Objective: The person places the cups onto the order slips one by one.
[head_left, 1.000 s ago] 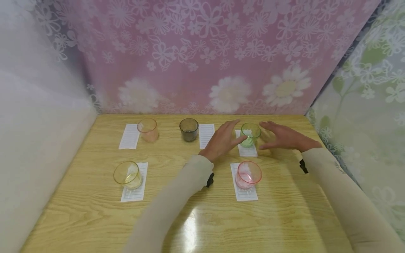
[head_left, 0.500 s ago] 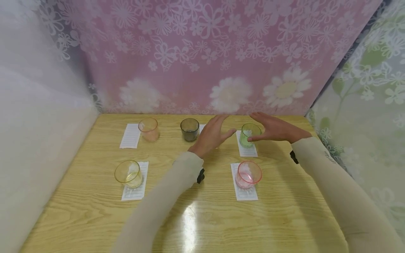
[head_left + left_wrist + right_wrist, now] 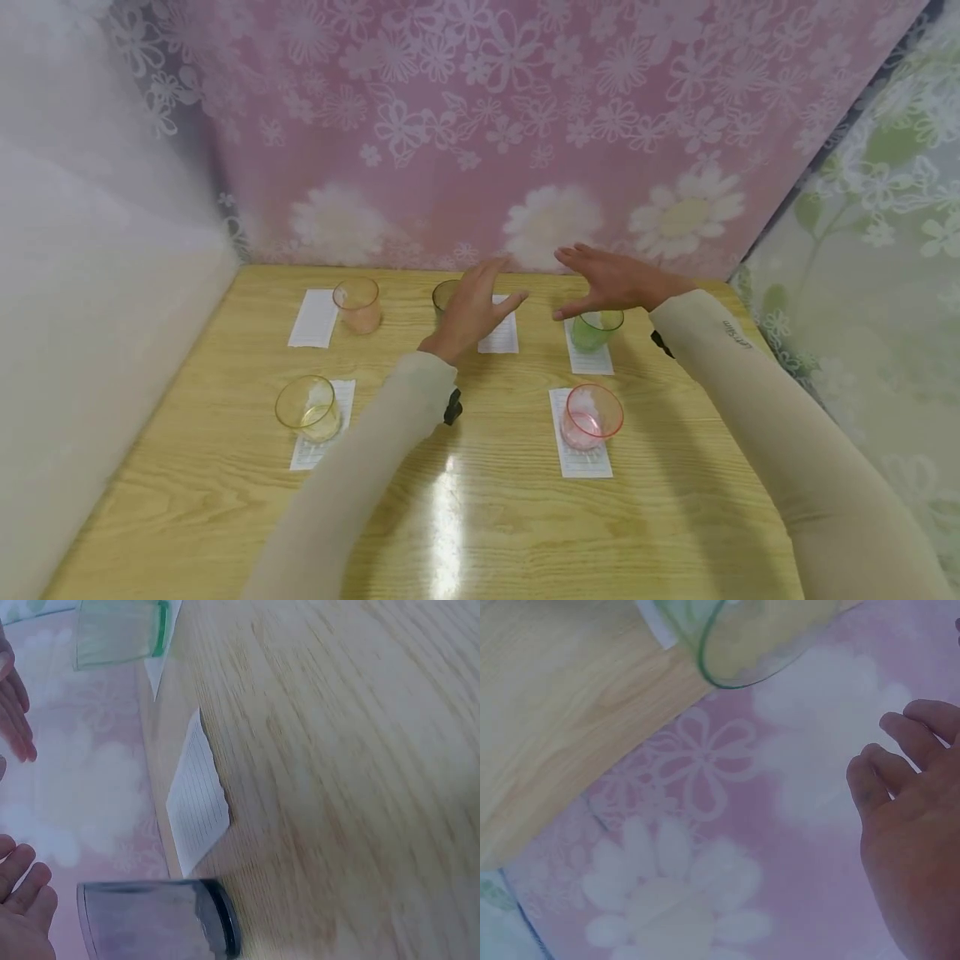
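Note:
My left hand point(image 3: 471, 310), fingers spread and thumb apart, is over the dark grey glass point(image 3: 442, 293) and hides most of it in the head view. In the left wrist view the grey glass point(image 3: 150, 919) stands upright beside a lined paper slip point(image 3: 199, 802). My right hand point(image 3: 611, 279) hovers above and behind the green glass point(image 3: 594, 335), covering part of its rim, and holds nothing. That glass sits on another lined slip point(image 3: 596, 363). In the right wrist view the right hand point(image 3: 915, 825) is apart from the green glass point(image 3: 705, 637).
An orange glass point(image 3: 358, 310) stands beside a lined slip point(image 3: 313, 320) at the back left. Nearer stand a yellow glass point(image 3: 309, 412) and a pink glass point(image 3: 591, 421), each on a slip. A flowered pink cloth point(image 3: 450, 192) walls the table's back edge.
Both hands have moved left and away from the green glass. The left hand has come over the grey glass. The right has risen and passed above the green one. The glasses have stayed put.

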Demonstrator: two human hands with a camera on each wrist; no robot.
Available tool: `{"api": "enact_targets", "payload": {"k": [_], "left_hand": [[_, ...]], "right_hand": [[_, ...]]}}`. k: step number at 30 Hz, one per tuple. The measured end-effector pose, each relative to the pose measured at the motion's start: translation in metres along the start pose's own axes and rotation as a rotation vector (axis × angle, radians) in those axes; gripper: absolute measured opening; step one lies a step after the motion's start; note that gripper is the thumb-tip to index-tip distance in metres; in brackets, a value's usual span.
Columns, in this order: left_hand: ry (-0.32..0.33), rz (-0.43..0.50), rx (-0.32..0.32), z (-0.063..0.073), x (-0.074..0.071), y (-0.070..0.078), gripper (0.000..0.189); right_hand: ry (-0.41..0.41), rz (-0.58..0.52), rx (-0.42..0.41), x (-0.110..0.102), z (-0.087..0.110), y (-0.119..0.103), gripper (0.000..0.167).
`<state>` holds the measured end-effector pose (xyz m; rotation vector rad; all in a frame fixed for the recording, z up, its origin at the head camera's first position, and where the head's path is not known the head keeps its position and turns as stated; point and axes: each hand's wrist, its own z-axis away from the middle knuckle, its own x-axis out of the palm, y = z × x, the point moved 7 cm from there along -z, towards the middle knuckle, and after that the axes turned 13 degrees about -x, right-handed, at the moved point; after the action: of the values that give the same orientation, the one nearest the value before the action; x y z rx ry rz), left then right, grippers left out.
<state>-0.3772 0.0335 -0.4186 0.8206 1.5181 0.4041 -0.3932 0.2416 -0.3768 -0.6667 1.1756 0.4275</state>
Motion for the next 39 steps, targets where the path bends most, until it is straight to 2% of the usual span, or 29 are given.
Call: {"api": "enact_targets", "payload": {"k": [3, 7, 12, 18, 25, 39], "left_hand": [[0.026, -0.019, -0.023, 0.000, -0.009, -0.008, 0.072], [0.047, -0.064, -0.038, 0.001, -0.017, -0.017, 0.074], [0.038, -0.109, -0.056, 0.000, -0.027, -0.024, 0.075], [0.063, -0.123, -0.089, 0.001, -0.038, -0.044, 0.073], [0.043, -0.093, -0.126, 0.004, -0.037, -0.055, 0.077], [-0.028, -0.092, -0.199, 0.008, -0.027, -0.079, 0.088]], "right_hand": [[-0.023, 0.004, -0.016, 0.000, -0.012, -0.008, 0.115], [-0.067, 0.008, -0.032, 0.010, -0.025, -0.013, 0.118], [-0.117, 0.037, -0.034, 0.024, -0.035, -0.012, 0.120], [-0.138, 0.056, -0.060, 0.035, -0.055, -0.016, 0.118], [-0.208, 0.039, -0.038, 0.051, -0.068, -0.014, 0.123], [-0.254, 0.055, -0.012, 0.071, -0.086, -0.020, 0.124]]}}
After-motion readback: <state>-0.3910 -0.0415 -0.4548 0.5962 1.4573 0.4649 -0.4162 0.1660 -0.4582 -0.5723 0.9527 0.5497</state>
